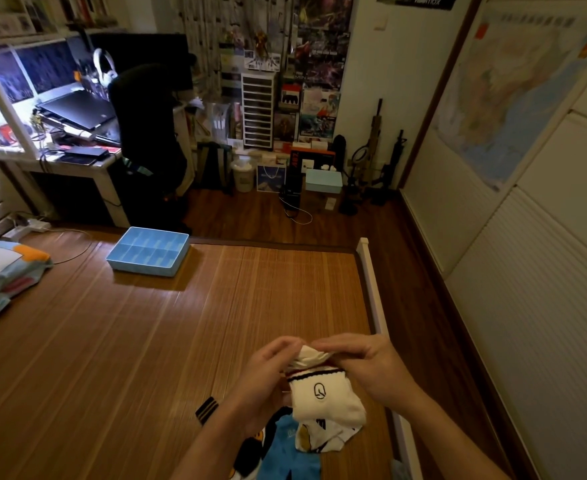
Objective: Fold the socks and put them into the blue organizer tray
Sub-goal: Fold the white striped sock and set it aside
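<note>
head view. both hands work at the upper end of a white sock (pixel 323 400), which hangs in the air just above a heap of loose socks (pixel 283 445) at the near edge of the bamboo mat (pixel 146 358). the left hand (pixel 268 379) curls its fingers round the bunched fabric at the top from the left; the right hand (pixel 368 365) pinches the same bunch from the right, its fingers bent over the cloth. neither hand is free. the banded cuff and a small black emblem face the camera below the fingers, and the lower part of the sock hangs loose and touches the heap. whether one sock or a matched pair is held cannot be told from this view.

the step in hand appears to be the fold or tuck at the top. to do it well, the edges would best be squared before the fold is pressed, the fabric kept taut between the two hands so that no slack wrinkles in, and the hanging end lifted clear of the heap so that no second sock is caught up. a compact bundle would suit the narrow compartments of the tray.

the blue organizer tray (pixel 143 268) sits on the far left part of the mat, well apart from both hands, further from the person and on the left hand's side. its compartments look empty, so the task seems to be at an early stage. a long forward reach to the left would be needed to place the bundle.
</note>
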Available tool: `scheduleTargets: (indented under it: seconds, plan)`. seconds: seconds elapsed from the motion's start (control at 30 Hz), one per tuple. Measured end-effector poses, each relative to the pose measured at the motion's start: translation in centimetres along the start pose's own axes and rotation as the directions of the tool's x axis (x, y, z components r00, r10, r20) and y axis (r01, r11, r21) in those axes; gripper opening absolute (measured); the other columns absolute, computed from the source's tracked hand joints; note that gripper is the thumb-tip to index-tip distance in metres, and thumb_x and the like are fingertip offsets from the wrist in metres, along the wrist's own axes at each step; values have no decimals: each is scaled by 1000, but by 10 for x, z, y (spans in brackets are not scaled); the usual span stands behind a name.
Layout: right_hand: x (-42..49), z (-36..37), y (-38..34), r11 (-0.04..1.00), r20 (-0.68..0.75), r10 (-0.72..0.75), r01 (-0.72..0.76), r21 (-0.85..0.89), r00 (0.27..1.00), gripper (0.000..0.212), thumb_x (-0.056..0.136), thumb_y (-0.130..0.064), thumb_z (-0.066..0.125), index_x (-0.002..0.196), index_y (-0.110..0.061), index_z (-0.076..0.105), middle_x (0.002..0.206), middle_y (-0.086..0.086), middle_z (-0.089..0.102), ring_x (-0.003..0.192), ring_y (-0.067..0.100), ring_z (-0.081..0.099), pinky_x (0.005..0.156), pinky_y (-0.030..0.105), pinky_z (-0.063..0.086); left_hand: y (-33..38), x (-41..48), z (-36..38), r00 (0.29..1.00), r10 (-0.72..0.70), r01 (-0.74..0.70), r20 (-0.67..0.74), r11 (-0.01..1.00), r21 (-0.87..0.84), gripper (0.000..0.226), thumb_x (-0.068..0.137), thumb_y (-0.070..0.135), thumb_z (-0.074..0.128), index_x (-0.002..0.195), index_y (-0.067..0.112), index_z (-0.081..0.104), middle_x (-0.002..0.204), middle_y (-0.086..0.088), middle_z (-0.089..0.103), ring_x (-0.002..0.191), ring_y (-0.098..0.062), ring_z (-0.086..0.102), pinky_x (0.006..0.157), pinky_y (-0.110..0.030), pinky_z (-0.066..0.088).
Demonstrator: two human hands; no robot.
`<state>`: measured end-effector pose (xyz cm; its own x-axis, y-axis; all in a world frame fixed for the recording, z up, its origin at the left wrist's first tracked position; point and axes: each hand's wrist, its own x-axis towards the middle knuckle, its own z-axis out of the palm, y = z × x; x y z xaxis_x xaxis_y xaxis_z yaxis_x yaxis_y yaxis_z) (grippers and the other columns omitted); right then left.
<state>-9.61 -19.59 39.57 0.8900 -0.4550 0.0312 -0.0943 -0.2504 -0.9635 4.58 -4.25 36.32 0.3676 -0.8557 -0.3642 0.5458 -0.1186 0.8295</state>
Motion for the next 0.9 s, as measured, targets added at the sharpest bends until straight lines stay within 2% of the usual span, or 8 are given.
scheduleTargets:
  seconds: [0.1, 0.2, 0.37, 0.47, 0.6, 0.67, 0.77, 0.9]
  plan:
    - [2, -6, -6, 995, 90, 64, -57, -86, 994, 31, 94, 1, 60, 109, -19, 78, 115, -7, 75, 109, 12, 70, 91, 30, 58, -2, 0, -2, 998, 54, -53, -13, 994, 95, 26, 87, 35, 75, 108, 19, 74, 109, -9, 76, 87, -25, 73, 70, -40, 58]
    - [7, -12, -15, 988, 127, 128, -115, -104, 984, 14, 97, -23, 64, 108, -25, 73, 111, -5, 73, 105, 12, 69, 93, 35, 59, -1, -1, -4, 990, 139, -142, 26, 973, 180, 26, 91, 32, 75, 114, 22, 71, 113, -7, 74, 99, -33, 74, 81, -49, 62]
    - [14, -17, -20, 853, 165, 123, -19, -521, 979, 29, 94, -37, 67, 123, -32, 66, 112, -16, 67, 102, 0, 63, 92, 30, 57, 8, 0, -1, 965, 255, -262, 66, 905, 335, 32, 90, 30, 78, 119, 30, 67, 115, 2, 72, 102, -25, 73, 80, -43, 64]
    - [16, -22, -23, 790, 230, 124, 45, -612, 965, 34, 94, -39, 67, 127, -32, 64, 111, -20, 64, 101, -3, 59, 91, 27, 54, 8, 0, -2, 981, 190, -194, 41, 944, 266, 39, 88, 24, 80, 123, 31, 66, 113, -5, 74, 102, -30, 74, 82, -46, 63]
    - [16, -29, -21, 797, 264, 141, 49, -603, 954, 30, 92, -36, 70, 121, -35, 63, 108, -23, 62, 100, -5, 58, 87, 23, 54, 6, -2, -2, 996, -76, 74, 52, 997, 32, 56, 82, 22, 84, 134, 21, 62, 121, -18, 73, 110, -39, 72, 89, -51, 61]
    - [14, -29, -17, 802, 261, 131, 53, -595, 956, 28, 91, -33, 71, 117, -37, 62, 108, -20, 62, 100, -3, 59, 86, 25, 55, 6, -4, -1, 984, -165, 166, 70, 986, 1, 55, 83, 21, 84, 133, 13, 63, 122, -19, 73, 111, -38, 71, 91, -53, 60]
    - [9, -27, -11, 815, 250, 101, 65, -576, 963, 27, 91, -29, 71, 114, -39, 60, 108, -21, 61, 101, -2, 59, 87, 27, 56, 4, -6, 0, 971, -208, 211, 120, 978, -9, 46, 88, 25, 81, 129, 10, 67, 115, -19, 74, 106, -34, 72, 89, -51, 59]
    - [5, -24, -8, 825, 226, 40, 95, -557, 973, 27, 90, -26, 73, 112, -35, 60, 106, -20, 61, 98, 1, 61, 84, 31, 57, 4, -5, -1, 974, -201, 206, 105, 978, -41, 35, 93, 35, 73, 118, 11, 76, 121, -22, 70, 109, -36, 66, 87, -46, 60]
